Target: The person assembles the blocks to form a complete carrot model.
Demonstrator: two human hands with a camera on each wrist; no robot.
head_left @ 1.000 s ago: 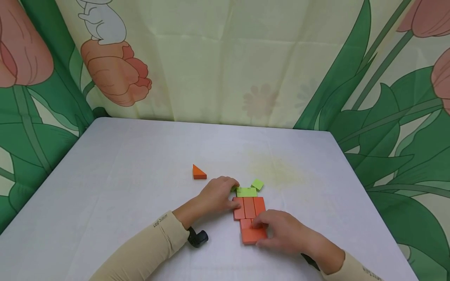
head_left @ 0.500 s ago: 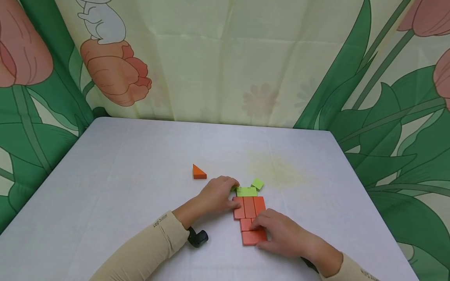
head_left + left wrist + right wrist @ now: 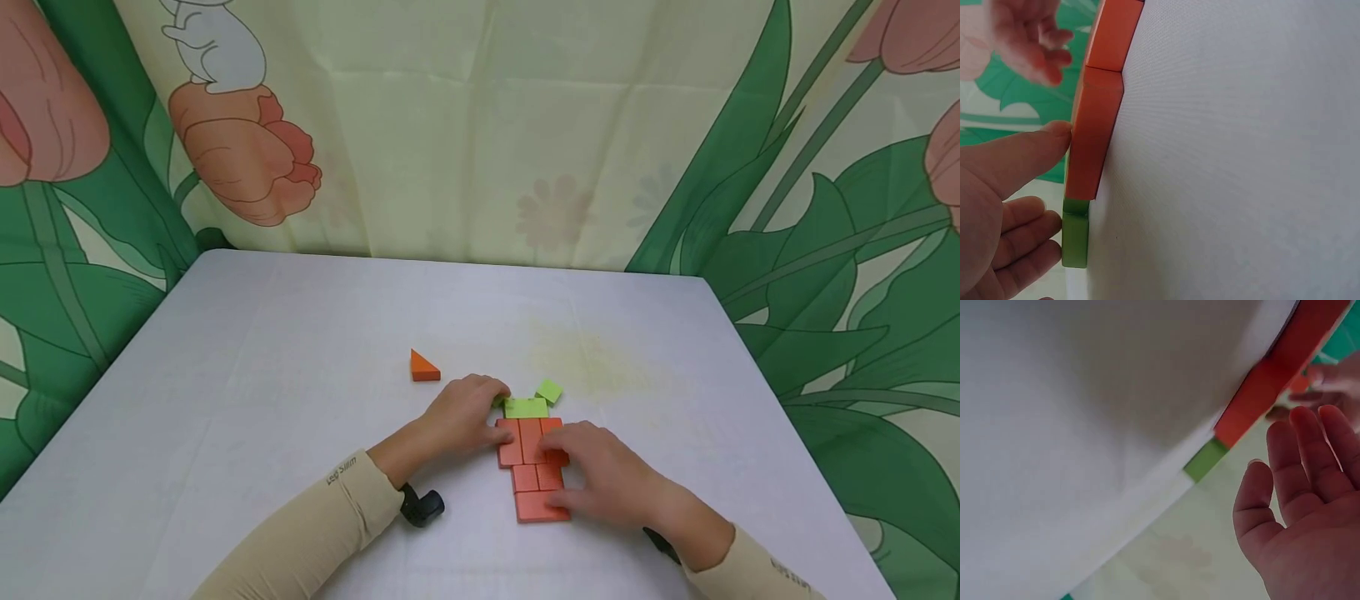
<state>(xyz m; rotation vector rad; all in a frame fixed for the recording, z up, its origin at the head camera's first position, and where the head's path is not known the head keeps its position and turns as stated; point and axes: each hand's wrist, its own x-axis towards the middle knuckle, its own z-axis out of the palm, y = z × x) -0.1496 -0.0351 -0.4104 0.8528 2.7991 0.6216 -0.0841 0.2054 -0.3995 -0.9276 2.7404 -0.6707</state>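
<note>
Head view showed the right hand, grip spread flat, resting on the orange blocks mid-worktop; the left hand, fingers relaxed, touched their left edge beside the green blocks. An orange triangle lay apart.

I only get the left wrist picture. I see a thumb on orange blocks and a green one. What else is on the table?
Observer: A lone orange triangle block lies apart on the table, left of the left hand.
Child: Is there more green?
Observer: Yes, a small green square sits tilted by the far right corner of the green bar.
Child: What's the other hand doing?
Observer: The right hand lies over the right side of the orange blocks, fingers straight in the right wrist view.
</note>
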